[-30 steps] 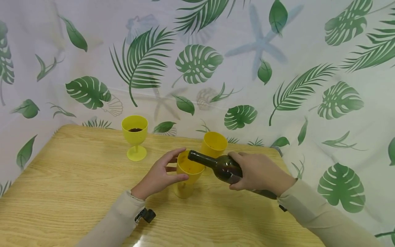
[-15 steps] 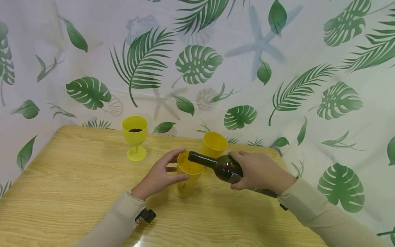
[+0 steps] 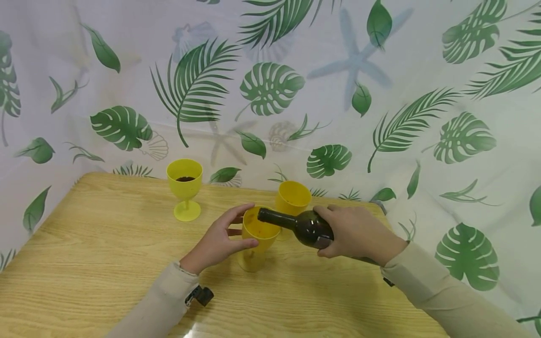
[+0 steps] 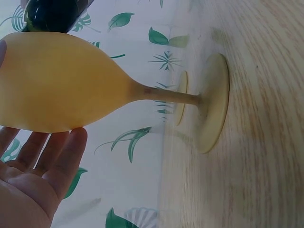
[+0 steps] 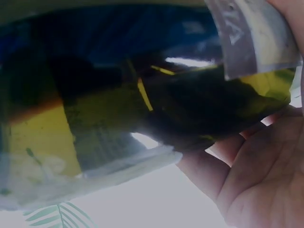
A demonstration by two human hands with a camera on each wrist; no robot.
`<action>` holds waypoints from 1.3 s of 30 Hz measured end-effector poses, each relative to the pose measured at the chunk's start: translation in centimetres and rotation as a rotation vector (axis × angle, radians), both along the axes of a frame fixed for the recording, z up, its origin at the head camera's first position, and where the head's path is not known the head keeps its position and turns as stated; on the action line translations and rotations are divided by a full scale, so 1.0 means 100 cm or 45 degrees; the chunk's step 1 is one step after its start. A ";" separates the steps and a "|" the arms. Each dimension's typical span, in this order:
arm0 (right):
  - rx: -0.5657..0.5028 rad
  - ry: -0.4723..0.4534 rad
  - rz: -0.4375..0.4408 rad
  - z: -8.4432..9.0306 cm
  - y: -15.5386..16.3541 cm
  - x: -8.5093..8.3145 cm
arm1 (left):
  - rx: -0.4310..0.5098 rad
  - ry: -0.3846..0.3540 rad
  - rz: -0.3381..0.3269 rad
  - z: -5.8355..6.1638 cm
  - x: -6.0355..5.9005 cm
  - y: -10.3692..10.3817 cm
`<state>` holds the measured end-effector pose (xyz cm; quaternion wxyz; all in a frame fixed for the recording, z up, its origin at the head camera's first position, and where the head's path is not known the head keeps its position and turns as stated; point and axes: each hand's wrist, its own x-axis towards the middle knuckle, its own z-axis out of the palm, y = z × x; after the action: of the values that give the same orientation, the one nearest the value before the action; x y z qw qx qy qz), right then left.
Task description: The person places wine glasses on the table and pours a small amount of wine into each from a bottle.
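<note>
In the head view my left hand [image 3: 217,241] holds an orange-yellow goblet [image 3: 264,244] by its bowl, thumb on the near side and fingers on the far side. The left wrist view has the goblet's foot [image 4: 213,104] on the table. My right hand [image 3: 359,234] grips a dark green wine bottle [image 3: 310,228] by its body, tilted neck-down to the left. Its mouth is over the goblet's opening; I see no stream of liquid. Fingers and palm [image 5: 266,175] lie under the bottle [image 5: 180,104] in the right wrist view, where part of a label shows.
Another orange-yellow goblet [image 3: 293,196] stands just behind the held one, partly hidden. At the back left is a yellow goblet [image 3: 184,188] with dark liquid in it. A leaf-patterned curtain [image 3: 270,131] hangs behind the wooden table [image 3: 105,253].
My right hand has shifted very slightly to the right and the bottle's base end has risen a little. My left hand and the goblets stay where they were.
</note>
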<state>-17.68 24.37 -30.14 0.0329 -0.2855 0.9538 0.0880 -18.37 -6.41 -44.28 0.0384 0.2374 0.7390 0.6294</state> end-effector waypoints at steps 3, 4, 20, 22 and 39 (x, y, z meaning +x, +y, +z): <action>0.012 0.000 0.000 0.001 0.000 -0.001 | 0.011 -0.002 -0.006 -0.001 0.000 0.000; 0.015 0.002 0.000 0.001 0.000 -0.001 | 0.011 -0.006 -0.005 0.000 0.000 0.000; 0.054 0.040 0.013 0.002 0.001 -0.003 | -0.039 -0.001 0.015 0.001 0.000 -0.001; 0.052 0.036 0.013 0.002 0.002 -0.003 | -0.047 0.005 0.017 0.000 0.000 -0.001; 0.058 0.077 0.050 0.003 0.000 0.000 | -0.031 -0.008 0.011 0.003 0.001 0.000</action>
<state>-17.67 24.36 -29.80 0.0089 -0.3005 0.9463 0.1187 -18.27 -6.44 -43.96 0.0409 0.2316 0.7474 0.6214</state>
